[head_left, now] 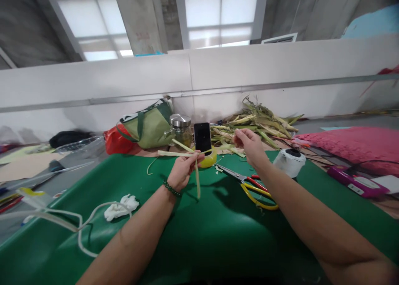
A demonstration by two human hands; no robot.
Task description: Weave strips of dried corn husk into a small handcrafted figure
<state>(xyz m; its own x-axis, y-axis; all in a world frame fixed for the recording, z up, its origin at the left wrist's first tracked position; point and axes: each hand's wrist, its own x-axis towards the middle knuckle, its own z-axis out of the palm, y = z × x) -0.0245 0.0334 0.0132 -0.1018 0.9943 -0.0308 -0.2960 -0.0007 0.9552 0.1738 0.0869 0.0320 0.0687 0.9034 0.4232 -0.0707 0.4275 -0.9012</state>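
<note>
My left hand (182, 170), with a green bead bracelet at the wrist, pinches several pale green plant strips (198, 183) where they cross. Their ends stick out to the left, to the right and downward, above the green mat (212, 239). My right hand (252, 148) is raised apart from it, thumb and fingertips pressed together; anything between them is too small to make out. Below and left of my right forearm lie scissors (245, 180) with yellow and red handles, blades pointing away to the left. Small leaf scraps sit by the blade tips.
A phone (202, 136) stands upright on a yellow base (209, 158). Behind are a leaf pile (262, 122), a glass jar (181, 131) and a green bag (152, 127). A white-wrapped container (289, 162) stands right; crumpled tissue (121, 207) and white cable (80, 237) lie left.
</note>
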